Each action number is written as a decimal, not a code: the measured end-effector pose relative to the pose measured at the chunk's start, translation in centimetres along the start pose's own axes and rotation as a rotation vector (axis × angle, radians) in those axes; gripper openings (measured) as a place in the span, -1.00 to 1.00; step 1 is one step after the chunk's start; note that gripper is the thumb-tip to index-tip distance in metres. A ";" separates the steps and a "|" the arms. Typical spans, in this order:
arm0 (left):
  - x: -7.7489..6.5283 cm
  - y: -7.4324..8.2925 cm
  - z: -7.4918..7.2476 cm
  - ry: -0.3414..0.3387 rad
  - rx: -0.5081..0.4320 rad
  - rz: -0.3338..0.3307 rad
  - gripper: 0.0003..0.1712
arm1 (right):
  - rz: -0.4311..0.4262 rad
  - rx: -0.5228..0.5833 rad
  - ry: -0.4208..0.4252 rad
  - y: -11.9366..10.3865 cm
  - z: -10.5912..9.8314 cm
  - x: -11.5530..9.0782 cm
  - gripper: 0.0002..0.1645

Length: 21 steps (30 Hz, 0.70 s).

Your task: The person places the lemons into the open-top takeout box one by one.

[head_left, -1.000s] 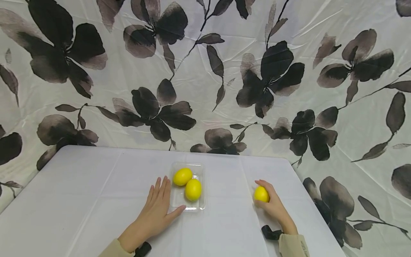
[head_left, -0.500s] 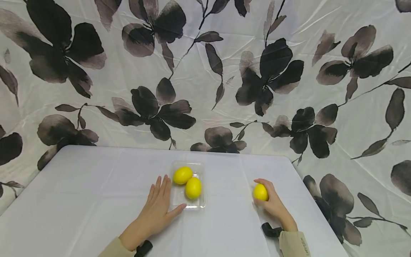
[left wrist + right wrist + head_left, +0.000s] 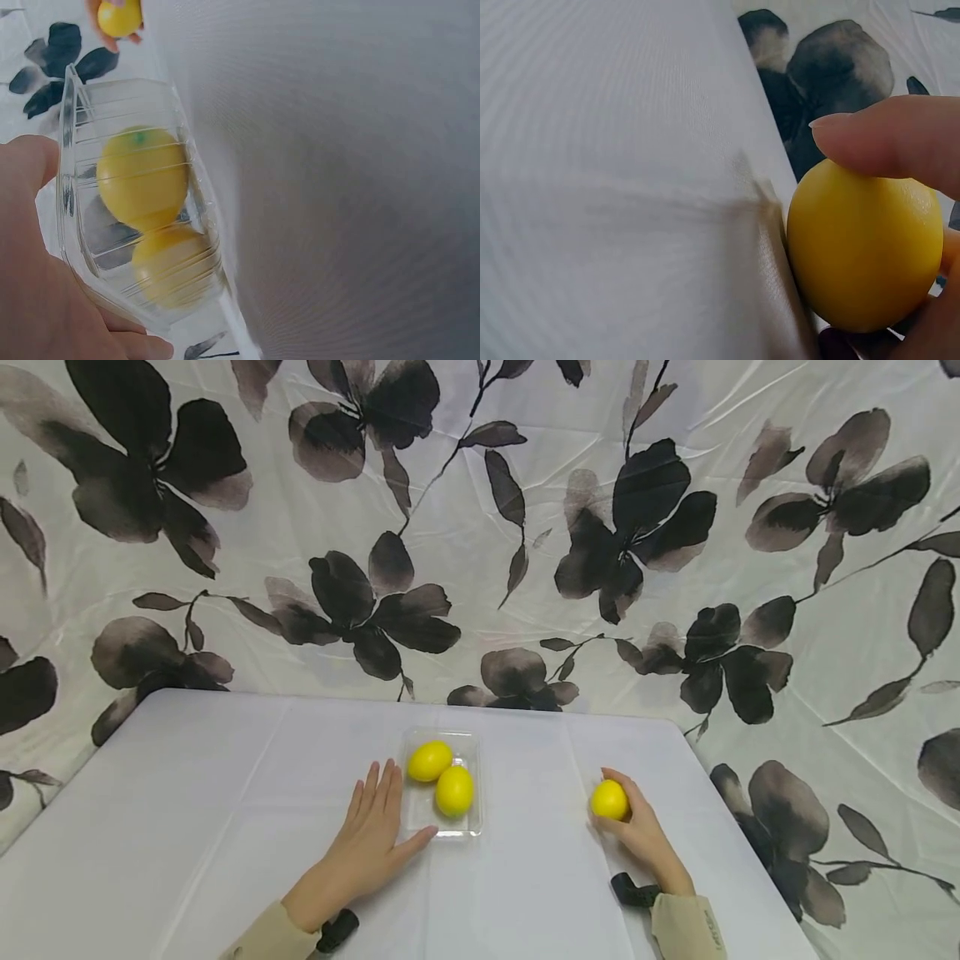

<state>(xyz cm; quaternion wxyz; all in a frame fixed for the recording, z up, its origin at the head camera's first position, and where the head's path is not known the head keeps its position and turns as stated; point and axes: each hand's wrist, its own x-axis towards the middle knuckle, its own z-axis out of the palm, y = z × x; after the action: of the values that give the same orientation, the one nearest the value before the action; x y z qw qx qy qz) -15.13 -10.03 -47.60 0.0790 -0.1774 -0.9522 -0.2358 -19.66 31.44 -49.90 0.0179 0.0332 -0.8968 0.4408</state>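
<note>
A clear plastic tray [image 3: 482, 793] stands on the white-covered table with two yellow lemons in it, one lemon [image 3: 430, 762] behind the other lemon [image 3: 454, 792]. Along the tray's left side lies my left hand [image 3: 365, 847], fingers straight and thumb spread by the near left corner. In the left wrist view, the tray's ribbed wall stands close to the thumb. Over to the right, my right hand [image 3: 637, 831] grips a third lemon [image 3: 609, 799] between thumb and fingers. The right wrist view has this lemon [image 3: 864, 247] low against the cloth, its underside partly hidden by fingers.
A white cloth [image 3: 187, 810] with fold creases covers the table. Behind it hangs a floral backdrop [image 3: 480, 552]. Cloth lies between the tray and the right hand. The table's right edge [image 3: 738, 810] runs just beyond the right hand.
The head view has tilted slightly, so everything sits a little higher in the picture. The right hand's fingers have shifted slightly on the lemon; the left hand keeps its place beside the tray.
</note>
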 end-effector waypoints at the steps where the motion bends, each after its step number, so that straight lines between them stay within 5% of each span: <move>1: 0.0 0.0 0.0 -0.003 0.000 -0.001 0.16 | 0.007 0.007 0.008 0.1 0.0 0.0 -0.03; 12: 0.3 -0.2 -0.1 -0.016 -0.009 -0.007 0.18 | 0.029 0.060 0.080 0.3 0.0 0.1 -0.02; 21: 0.3 -0.2 0.0 -0.027 -0.012 -0.013 0.19 | 0.085 0.105 0.061 -0.6 -0.1 0.4 0.00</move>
<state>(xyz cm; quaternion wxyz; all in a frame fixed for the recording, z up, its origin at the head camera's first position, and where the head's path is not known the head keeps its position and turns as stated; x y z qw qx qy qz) -15.52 -10.08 -47.62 0.0636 -0.1749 -0.9528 -0.2397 -19.99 31.17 -49.34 0.0248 -0.0177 -0.8722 0.4882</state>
